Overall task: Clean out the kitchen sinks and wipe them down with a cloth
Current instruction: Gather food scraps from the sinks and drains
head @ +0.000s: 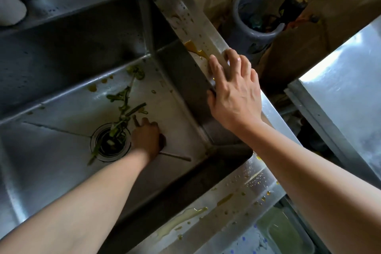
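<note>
Here the left hand's grip (146,134) pinches together on a green vegetable stem (135,119) at three o'clock of the round steel drain (110,142). The right hand (232,90) lies spread, flat on the stainless steel sink's rim (193,16). Green scraps (123,99) and yellow oily spills (194,48) remain; wiping seems unstarted.

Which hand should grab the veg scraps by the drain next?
Left. The left hand is already down on the sink floor, fingertips at the green scraps beside the drain. The right hand is braced up on the sink's rim, away from them.
</note>
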{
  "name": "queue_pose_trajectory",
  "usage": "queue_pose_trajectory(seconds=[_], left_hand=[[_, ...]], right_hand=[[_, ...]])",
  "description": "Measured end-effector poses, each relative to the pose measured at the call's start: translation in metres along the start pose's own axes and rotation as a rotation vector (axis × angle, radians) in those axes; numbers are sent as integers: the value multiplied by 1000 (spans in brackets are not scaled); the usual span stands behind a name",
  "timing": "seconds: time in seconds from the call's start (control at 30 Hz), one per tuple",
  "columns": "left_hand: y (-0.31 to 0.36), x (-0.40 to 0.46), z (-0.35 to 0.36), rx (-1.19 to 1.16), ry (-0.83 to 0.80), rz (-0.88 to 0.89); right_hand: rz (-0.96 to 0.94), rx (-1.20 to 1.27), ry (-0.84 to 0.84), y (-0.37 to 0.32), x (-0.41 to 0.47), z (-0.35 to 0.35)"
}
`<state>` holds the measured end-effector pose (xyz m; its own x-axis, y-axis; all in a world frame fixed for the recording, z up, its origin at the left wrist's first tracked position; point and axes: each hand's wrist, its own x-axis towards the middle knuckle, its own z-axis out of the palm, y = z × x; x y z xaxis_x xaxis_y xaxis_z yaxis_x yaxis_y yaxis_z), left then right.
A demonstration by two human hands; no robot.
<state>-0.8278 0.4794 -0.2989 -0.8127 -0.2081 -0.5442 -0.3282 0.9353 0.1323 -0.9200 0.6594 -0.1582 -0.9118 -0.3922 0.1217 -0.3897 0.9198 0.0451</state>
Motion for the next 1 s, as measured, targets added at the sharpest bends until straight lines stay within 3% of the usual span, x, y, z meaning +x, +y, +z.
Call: queue_pose_trajectory(seconds=[0.1, 0.3, 0.57, 0.8, 1.0], left_hand=[[-23, -6, -11, -42, 13, -78], [-13, -7, -34, -329, 147, -37], [43, 60, -57, -309, 296, 47], [38, 97, -45, -214, 243, 35], [-23, 69, -40, -198, 123, -125]], right_hand=[[14, -1, -28, -1, -1, -2], [33, 9, -107, -11, 5, -13], [47, 167, -73, -38, 79, -13], [12, 100, -28, -39, 95, 6], [36, 100, -31, -39, 96, 7]])
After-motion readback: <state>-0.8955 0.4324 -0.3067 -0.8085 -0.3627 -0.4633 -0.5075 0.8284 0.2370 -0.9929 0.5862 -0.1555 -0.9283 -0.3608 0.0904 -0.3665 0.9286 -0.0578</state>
